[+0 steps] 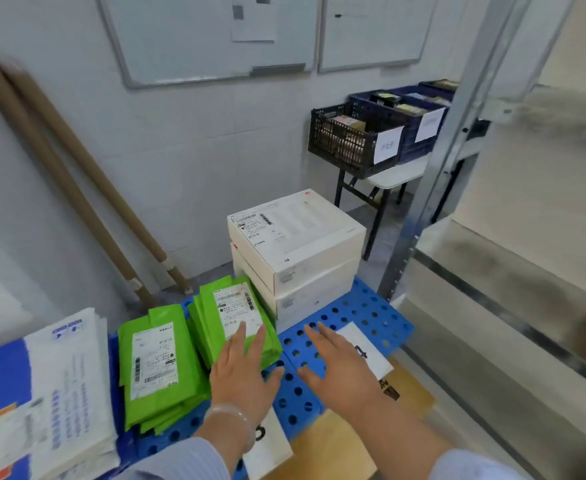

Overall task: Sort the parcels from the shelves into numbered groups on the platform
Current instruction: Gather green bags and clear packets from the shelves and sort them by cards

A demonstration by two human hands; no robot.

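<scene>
A blue perforated platform (361, 306) holds the sorted parcels. Two white boxes (295, 244) are stacked at its far side. Two piles of green mailer bags lie in front of them, one pile (156, 368) on the left and one pile (229, 313) beside the boxes. My left hand (243, 375) hovers open over the near edge of the right green pile. My right hand (336, 365) is open, palm down, above the bare platform beside a paper number label (371, 355). Another number label (267, 441) lies under my left wrist.
White and blue mailers (52, 393) are stacked at the left. Cardboard tubes (77, 188) lean on the wall. A metal shelf frame (458, 133) with blurred parcels stands at the right. Crates (354, 140) sit on a small table behind. Brown cardboard (354, 438) lies by the platform.
</scene>
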